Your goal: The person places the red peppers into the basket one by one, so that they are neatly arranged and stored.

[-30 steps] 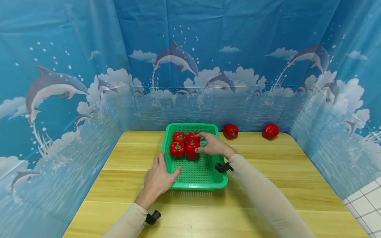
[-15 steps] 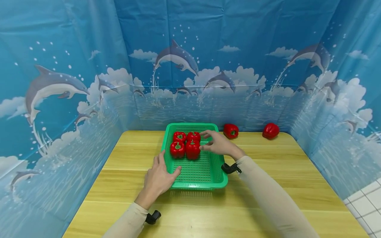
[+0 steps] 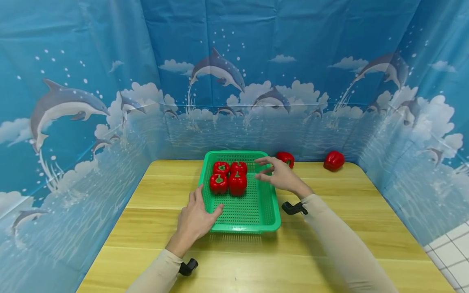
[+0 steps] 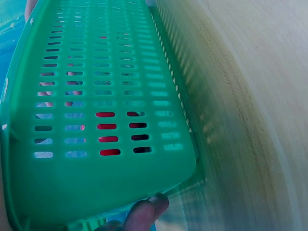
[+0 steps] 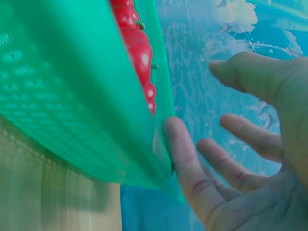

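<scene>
A green perforated basket [image 3: 271, 226] stands on the wooden table. Several red bell peppers [image 3: 218, 184] sit grouped in its left back part, stems up. My left hand [image 3: 195, 217] grips the basket's front left corner, thumb over the rim and fingers along the left side; in the left wrist view its fingertips [image 4: 139, 216] show at the wall's end. Over the basket's right side hovers my right hand [image 3: 282, 175], fingers spread and holding nothing. In the right wrist view the index finger [image 5: 180, 144] overlaps the basket's rim.
Behind the right hand, a red bell pepper [image 3: 286, 156] lies partly hidden beyond the basket. Another bell pepper [image 3: 334, 160] rests at the table's back right. A blue dolphin curtain [image 3: 234, 130] borders the table [image 3: 329, 211] at the back and sides.
My right hand has let go of the front right bell pepper in the basket and moved right, toward the basket's right rim. The left hand stays at its corner.
</scene>
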### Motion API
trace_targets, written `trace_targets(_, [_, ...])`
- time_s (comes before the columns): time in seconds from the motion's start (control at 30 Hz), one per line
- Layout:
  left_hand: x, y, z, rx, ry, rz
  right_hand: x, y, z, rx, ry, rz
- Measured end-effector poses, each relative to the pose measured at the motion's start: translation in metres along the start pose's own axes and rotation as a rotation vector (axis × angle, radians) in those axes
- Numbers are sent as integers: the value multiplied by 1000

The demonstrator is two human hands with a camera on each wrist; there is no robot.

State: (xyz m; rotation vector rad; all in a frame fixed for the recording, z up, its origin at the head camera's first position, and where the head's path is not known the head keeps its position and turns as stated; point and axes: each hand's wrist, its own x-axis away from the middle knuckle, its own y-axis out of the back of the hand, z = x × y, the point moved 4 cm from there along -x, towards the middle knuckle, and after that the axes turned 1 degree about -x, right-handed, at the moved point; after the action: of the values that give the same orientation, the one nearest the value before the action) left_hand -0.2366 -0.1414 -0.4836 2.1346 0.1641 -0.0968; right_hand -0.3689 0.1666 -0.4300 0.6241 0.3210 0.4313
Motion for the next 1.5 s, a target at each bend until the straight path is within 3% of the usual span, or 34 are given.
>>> trace_targets(0.3, [-1, 1, 1, -8, 2, 0, -1, 14, -19, -38, 43, -98])
trace_targets(0.6, [-2, -2, 7, 8, -51, -51, -2, 24, -38, -30, 3, -185])
trace_targets(0.93, [-1, 1, 1, -6, 4, -8, -2, 30, -61, -65, -35, -280])
trace_targets(1.5, [-1, -1, 1, -16, 8, -1, -2, 38, -96, -41, -92, -403])
